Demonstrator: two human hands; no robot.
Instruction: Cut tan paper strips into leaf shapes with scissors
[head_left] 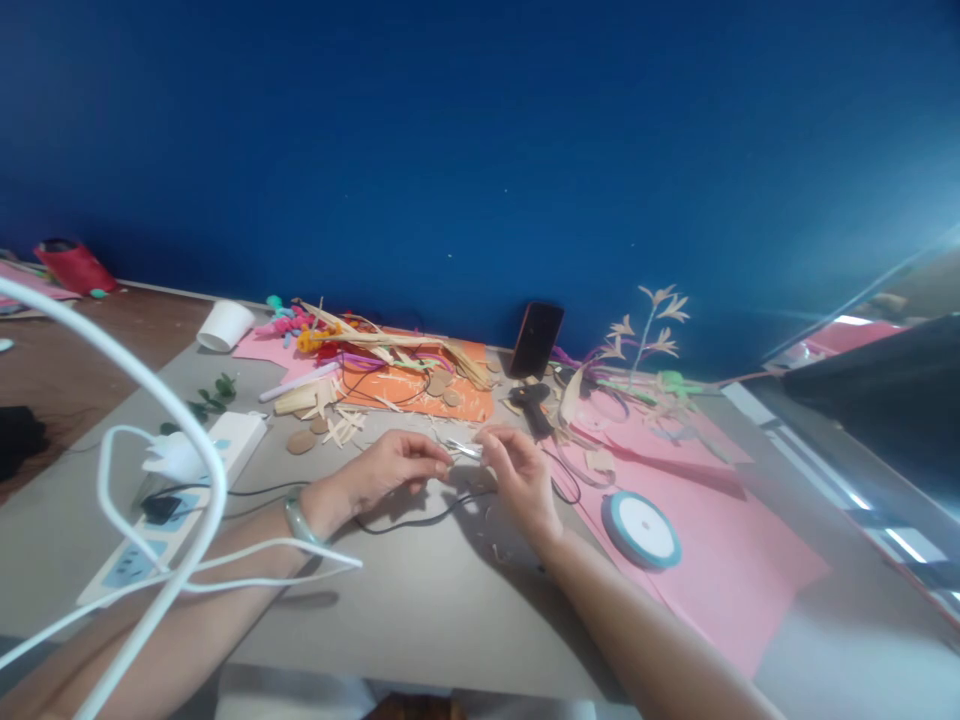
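My right hand [517, 475] is closed, with thumb and fingertips pinched on a small silvery metal tool [466, 450] whose exact kind is hard to make out. The tool's far end points at my left hand [397, 468], which wears a pale green bangle [298, 520] at the wrist. Thumb and index finger of my left hand are pinched together close to the tool; anything between them is too small to name. Both hands hover over the grey table [420, 610]. A thin black cable [427, 522] runs on the table beneath them.
Behind the hands lie an orange sheet [469, 403], pale husk strips [390, 340], a black glue gun [531, 405] and an upright phone [536, 340]. A ribbon spool [643, 530] rests on pink paper [735, 560] at right. A power strip [244, 435] and white cable [214, 470] occupy the left.
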